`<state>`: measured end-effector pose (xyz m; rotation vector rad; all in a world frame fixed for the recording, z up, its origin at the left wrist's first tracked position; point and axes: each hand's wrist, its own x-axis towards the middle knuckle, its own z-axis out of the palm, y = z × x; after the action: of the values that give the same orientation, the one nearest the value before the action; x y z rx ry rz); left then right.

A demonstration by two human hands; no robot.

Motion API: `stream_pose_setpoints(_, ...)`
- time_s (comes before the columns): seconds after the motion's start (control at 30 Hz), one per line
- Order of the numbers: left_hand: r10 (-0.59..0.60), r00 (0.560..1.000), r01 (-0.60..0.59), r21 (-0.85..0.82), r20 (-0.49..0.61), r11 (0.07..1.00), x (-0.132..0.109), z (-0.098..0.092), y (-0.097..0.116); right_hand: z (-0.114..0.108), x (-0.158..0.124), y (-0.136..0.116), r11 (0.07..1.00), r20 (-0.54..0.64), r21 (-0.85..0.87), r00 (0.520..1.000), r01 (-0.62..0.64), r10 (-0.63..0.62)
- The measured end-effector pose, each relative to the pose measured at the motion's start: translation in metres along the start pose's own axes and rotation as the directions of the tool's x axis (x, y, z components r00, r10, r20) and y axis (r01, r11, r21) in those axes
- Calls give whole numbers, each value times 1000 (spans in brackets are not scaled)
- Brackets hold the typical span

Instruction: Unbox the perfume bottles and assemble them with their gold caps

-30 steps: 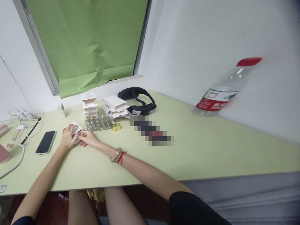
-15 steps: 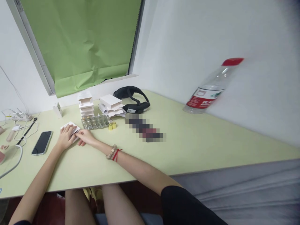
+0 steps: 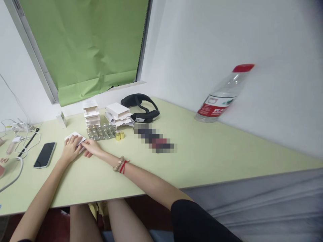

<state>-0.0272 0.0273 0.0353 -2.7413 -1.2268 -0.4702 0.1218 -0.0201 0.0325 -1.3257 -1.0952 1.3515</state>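
A small white paper box (image 3: pixel 69 135) lies on the table under my two hands, at left of the middle. My left hand (image 3: pixel 70 149) rests over it, fingers laid across its top and gripping it. At the box's right edge, my right hand (image 3: pixel 92 147) pinches the card between thumb and finger. Much of the box is covered by my fingers. Just beyond the hands stands a row of several clear glass bottles (image 3: pixel 101 132) with spray tops. Beside the row sit gold caps (image 3: pixel 119 135).
Stacked white boxes (image 3: pixel 91 116) and more white cartons (image 3: pixel 117 112) stand behind the bottles, beside a black headset (image 3: pixel 141 116). A phone (image 3: pixel 45 154) and cables (image 3: pixel 24 144) lie left. One small upright box (image 3: pixel 61 119) stands near the window. A red-capped bottle (image 3: pixel 214 104) is right; a blurred item (image 3: pixel 156 139) lies mid-table.
The view has shifted slightly, so the table items appear a little further left. My hands keep nearly the same hold on the box.
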Motion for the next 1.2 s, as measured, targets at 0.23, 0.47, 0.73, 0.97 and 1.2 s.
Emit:
stream_pose_setpoints(0.23, 38, 999, -38, -1, -1, 999, -1, 1, -3, 0, 5, 6, 999, 0, -36, 1000, 14, -14)
stream_pose_setpoints(0.47, 98, 994, -96, -32, 54, 995, -1, -2, -10, 0, 8, 11, 998, 0, -57, 999, 38, -38)
stream_pose_setpoints(0.73, 115, 989, -112, -42, 91, 993, 0, -5, -14, -1, 9, 13, 996, -6, -68, 999, 51, -52)
stream_pose_setpoints(0.97, 115, 986, -110, -47, 123, 993, 0, -7, -15, 1, 2, 7, 994, -26, -108, 999, 35, -38)
stream_pose_setpoints(1.2, 121, 987, -120, -16, 103, 993, 0, -5, -13, 2, -6, 9, 984, -10, -127, 992, 126, -128)
